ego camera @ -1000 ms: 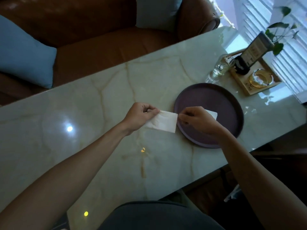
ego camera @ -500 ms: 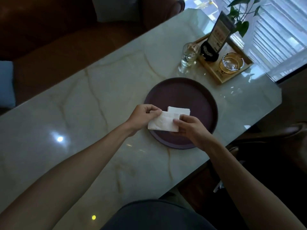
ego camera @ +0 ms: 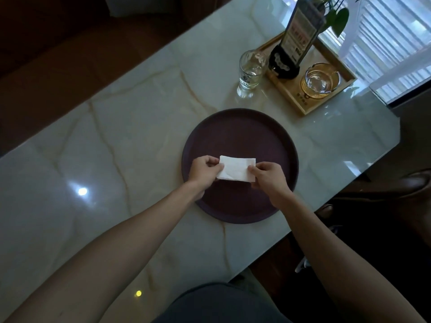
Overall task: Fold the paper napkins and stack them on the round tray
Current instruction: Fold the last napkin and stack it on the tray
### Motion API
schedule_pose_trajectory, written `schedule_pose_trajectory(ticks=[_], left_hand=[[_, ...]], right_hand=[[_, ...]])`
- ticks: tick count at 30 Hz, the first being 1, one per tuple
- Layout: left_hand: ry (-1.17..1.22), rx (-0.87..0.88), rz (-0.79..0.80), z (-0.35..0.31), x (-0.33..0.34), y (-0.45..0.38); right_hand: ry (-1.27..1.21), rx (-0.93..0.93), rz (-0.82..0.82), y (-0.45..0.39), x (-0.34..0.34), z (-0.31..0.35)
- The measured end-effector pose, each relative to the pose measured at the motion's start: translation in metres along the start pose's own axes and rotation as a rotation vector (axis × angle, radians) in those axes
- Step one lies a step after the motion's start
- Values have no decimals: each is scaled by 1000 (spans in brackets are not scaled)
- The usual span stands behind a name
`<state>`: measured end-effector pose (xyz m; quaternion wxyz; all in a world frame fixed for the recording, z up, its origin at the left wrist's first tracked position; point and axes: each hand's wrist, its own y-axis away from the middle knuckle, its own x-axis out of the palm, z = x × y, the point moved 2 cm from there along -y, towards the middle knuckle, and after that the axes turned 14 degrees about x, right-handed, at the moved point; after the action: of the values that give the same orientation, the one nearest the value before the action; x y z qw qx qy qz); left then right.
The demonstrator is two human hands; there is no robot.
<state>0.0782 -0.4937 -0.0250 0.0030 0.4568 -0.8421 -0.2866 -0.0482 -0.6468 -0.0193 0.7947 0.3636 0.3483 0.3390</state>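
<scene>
Both our hands have carried the folded napkin from the tray's near-left edge to over the middle of the round tray.

From the head camera, our left hand pinches the napkin's left end, fingers closed on it, and our right hand pinches its right end the same way. We cannot tell whether it touches the tray or the napkin laid there before. On the marble table beyond the tray stand a glass and, just beside it, a wooden tray holding a sign stand and an ashtray.
</scene>
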Motion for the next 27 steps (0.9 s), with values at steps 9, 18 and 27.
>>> schedule_pose_trajectory(ticks=[9,18,27], left_hand=[[-321,113,-9,7,9,-16],[-444,140,0,16,7,-18],[-1145,649,479,-5,14,-23]], right_hand=[[282,-31,-106,-18,-1,-1],[371,-16,-165,-24,-2,-3],[1048,-658,-142,-23,6,1]])
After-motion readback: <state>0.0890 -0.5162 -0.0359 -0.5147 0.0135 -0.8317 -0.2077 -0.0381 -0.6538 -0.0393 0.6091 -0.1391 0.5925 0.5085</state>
